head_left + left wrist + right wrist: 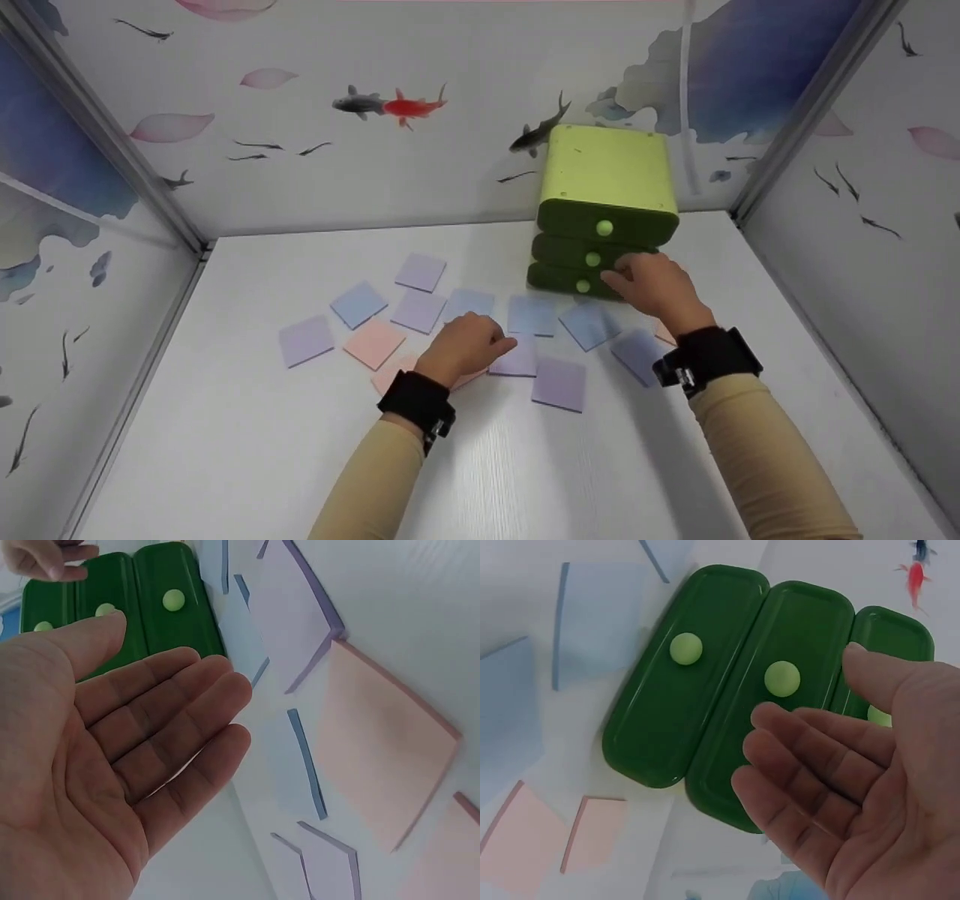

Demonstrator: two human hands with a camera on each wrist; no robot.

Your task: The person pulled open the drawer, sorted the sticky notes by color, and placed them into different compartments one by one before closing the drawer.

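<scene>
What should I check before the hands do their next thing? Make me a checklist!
1. Left hand free: ok, it holds nothing.
2. Right hand free: ok, it holds nothing either.
3. Drawers shut: ok, all three look shut.
4. Knobs uncovered: ok, all three show in the head view.
5. Cards sorted by colour: not ok, pink, blue and purple ones lie mixed on the table.
6. Something inside the drawers: cannot tell, only their fronts show.
</scene>
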